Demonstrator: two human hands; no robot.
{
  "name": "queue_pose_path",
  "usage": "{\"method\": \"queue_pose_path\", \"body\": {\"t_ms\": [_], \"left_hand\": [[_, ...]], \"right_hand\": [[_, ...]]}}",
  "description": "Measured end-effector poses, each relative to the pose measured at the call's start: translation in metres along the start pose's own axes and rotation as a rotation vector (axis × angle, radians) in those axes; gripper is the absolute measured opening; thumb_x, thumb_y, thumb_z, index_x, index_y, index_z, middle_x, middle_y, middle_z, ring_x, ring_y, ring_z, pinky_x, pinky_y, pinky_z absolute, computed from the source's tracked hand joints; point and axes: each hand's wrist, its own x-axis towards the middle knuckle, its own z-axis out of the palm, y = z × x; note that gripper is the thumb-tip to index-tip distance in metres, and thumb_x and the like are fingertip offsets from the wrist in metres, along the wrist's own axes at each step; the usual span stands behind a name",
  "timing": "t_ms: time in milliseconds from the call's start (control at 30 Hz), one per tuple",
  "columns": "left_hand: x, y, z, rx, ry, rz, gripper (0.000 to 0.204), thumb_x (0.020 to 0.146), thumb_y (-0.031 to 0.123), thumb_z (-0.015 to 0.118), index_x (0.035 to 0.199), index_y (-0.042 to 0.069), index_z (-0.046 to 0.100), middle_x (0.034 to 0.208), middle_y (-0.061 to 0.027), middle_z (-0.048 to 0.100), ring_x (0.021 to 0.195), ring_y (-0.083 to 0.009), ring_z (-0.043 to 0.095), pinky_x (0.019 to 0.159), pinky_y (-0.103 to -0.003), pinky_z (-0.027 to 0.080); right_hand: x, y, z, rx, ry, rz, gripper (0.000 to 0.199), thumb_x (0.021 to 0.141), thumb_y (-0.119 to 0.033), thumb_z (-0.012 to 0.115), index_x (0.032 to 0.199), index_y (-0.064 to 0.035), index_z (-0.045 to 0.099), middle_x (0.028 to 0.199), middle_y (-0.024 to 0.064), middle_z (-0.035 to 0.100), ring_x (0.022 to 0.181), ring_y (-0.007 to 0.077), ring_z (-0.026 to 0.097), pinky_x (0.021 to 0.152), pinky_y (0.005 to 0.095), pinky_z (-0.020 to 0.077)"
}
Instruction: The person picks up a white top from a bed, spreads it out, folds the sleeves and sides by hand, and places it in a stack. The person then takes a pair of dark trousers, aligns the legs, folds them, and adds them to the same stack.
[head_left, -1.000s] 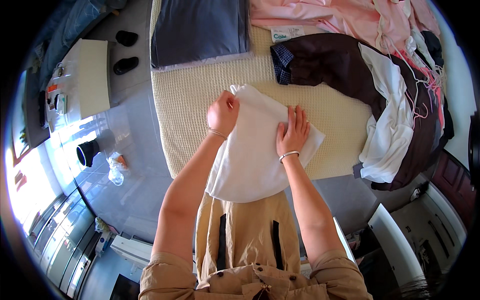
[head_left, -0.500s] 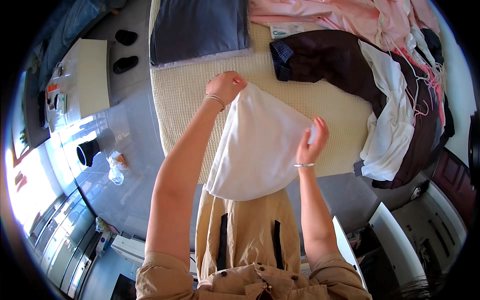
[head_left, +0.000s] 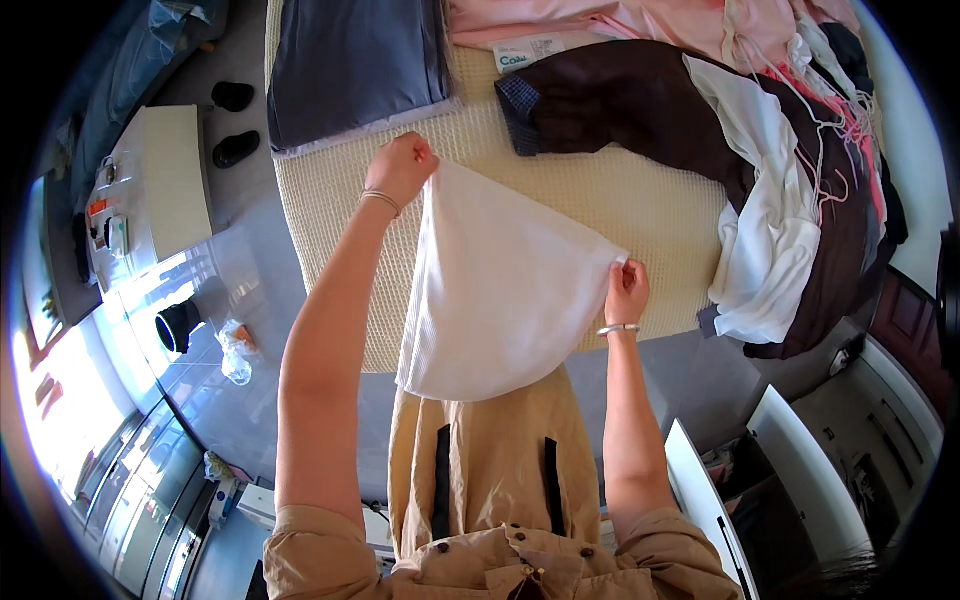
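Note:
A white ribbed cloth garment (head_left: 500, 290) hangs stretched between my two hands over the near edge of the bed. My left hand (head_left: 403, 168) is closed on its upper left corner. At its right corner, my right hand (head_left: 627, 290) pinches the fabric between thumb and fingers. The lower edge of the cloth droops in a curve in front of my tan clothing. What kind of garment it is cannot be made out.
The bed (head_left: 330, 230) has a cream waffle cover. On it lie folded dark grey fabric (head_left: 360, 70), a dark brown garment (head_left: 620, 100), a white garment (head_left: 765, 250), pink cloth (head_left: 640, 20) and several hangers (head_left: 830, 185). Dark slippers (head_left: 236, 148) and a plastic bag (head_left: 236, 350) are on the floor.
My right hand has closed on the cloth's right corner, where its fingers were looser before. My left hand has moved left, spreading the cloth wider. The whole view has shifted slightly.

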Motion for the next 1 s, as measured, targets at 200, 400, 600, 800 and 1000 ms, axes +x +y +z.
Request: {"method": "queue_pose_path", "body": {"t_ms": [200,400,600,800,1000], "left_hand": [[-0.009,-0.02,0.032,0.044,0.298,0.015,0.014,0.078,0.019,0.06,0.084,0.007,0.057,0.087,-0.0122,0.059,0.074,-0.0293,0.059,0.066,-0.039,0.047],[-0.075,-0.011,0.028,-0.2,0.608,0.135,0.014,0.081,0.014,0.062,0.082,0.005,0.052,0.08,-0.0083,0.049,0.07,-0.0232,0.05,0.065,-0.036,0.042],[-0.172,-0.043,0.072,-0.212,0.442,0.009,0.019,0.073,0.015,0.071,0.08,0.004,0.057,0.084,-0.0066,0.053,0.071,-0.0202,0.051,0.067,-0.033,0.044],[-0.183,-0.066,0.091,-0.474,0.503,-0.159,0.012,0.079,0.008,0.064,0.08,0.003,0.054,0.088,-0.0075,0.052,0.076,-0.0207,0.05,0.068,-0.031,0.044],[-0.204,-0.069,0.095,-0.483,0.336,-0.385,0.037,0.079,0.025,0.067,0.103,0.006,0.047,0.092,-0.0141,0.058,0.08,-0.0321,0.059,0.07,-0.041,0.046]], "right_hand": [[0.003,-0.009,0.018,-0.145,0.026,-0.004,0.016,0.082,-0.013,0.063,0.093,-0.0018,0.056,0.081,0.0065,0.058,0.069,0.0162,0.054,0.067,0.03,0.0458],[-0.008,-0.031,0.011,-0.298,0.177,-0.348,0.023,0.077,-0.005,0.061,0.1,-0.0045,0.057,0.108,0.0136,0.055,0.101,0.0308,0.05,0.09,0.0429,0.0381],[-0.033,-0.078,0.048,-0.298,-0.061,-0.717,0.027,0.073,-0.004,0.062,0.1,-0.0083,0.059,0.123,0.0117,0.051,0.119,0.0345,0.043,0.098,0.0471,0.0335],[-0.051,-0.121,0.119,-0.358,-0.442,-0.847,0.042,0.076,-0.009,0.063,0.116,-0.0161,0.055,0.133,0.0065,0.045,0.127,0.0324,0.037,0.102,0.0525,0.0292],[-0.038,-0.118,0.179,-0.832,-0.571,-0.936,0.055,0.086,-0.035,0.053,0.138,-0.0331,0.034,0.146,0.0056,0.028,0.135,0.0288,0.023,0.108,0.055,0.0161]]}}
